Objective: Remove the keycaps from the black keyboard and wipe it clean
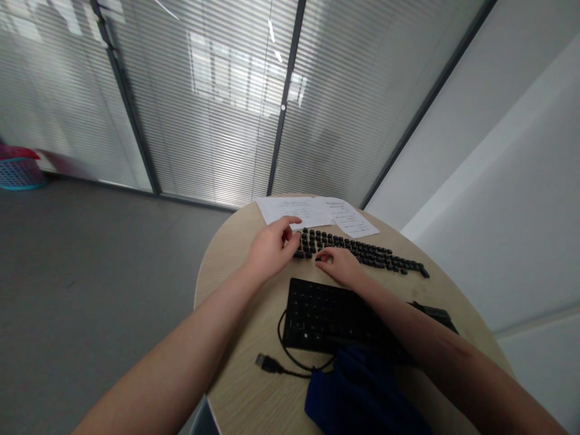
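Observation:
Loose black keycaps lie in slanting rows across the round table. Over the left end of those rows is my left hand, its index finger stretched out and its thumb apart, close to the outermost caps. My right hand rests in front of the rows, thumb and forefinger pinched on a small black keycap that is partly covered by the fingertips. Nearer to me sits a black keyboard, partly hidden under my right forearm.
Printed sheets lie along the table's far edge. A USB cable loops beside the keyboard, and a dark blue cloth covers its near edge. A black object lies right of my forearm. A basket stands far left.

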### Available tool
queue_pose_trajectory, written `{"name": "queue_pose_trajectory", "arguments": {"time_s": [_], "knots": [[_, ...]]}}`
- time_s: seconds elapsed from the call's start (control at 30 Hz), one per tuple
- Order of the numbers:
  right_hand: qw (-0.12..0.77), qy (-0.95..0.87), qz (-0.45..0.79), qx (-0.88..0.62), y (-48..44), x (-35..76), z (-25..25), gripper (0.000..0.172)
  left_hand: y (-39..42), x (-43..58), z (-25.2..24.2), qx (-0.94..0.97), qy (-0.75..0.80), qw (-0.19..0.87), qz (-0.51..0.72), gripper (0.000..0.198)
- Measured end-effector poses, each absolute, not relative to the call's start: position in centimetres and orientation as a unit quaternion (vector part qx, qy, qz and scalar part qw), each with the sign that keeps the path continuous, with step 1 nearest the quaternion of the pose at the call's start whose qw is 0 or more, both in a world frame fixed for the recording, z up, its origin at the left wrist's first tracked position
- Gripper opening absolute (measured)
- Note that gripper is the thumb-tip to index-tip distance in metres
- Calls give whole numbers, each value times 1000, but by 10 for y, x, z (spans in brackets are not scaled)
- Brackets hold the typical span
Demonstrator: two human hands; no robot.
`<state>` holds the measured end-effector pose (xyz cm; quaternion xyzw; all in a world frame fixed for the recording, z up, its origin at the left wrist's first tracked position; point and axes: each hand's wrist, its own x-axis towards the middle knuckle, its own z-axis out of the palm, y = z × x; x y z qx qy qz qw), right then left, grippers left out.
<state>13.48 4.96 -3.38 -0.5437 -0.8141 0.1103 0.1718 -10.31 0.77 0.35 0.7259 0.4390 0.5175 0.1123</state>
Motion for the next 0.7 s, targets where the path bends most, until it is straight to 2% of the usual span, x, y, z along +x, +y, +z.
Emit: {"name": "queue_pose_trajectory", "arguments": {"time_s": [0.37, 0.57, 0.7], "knots": [[157, -819, 51, -550, 56, 126, -34, 16, 5, -103, 5, 725, 429, 127, 524, 27], [159, -825, 43, -541, 54, 129, -28, 21, 5, -103, 5, 727, 420, 133, 526, 26], [206, -836, 27, -507, 38, 143, -14, 19, 3, -103, 6, 729, 408, 145, 530, 27]]}}
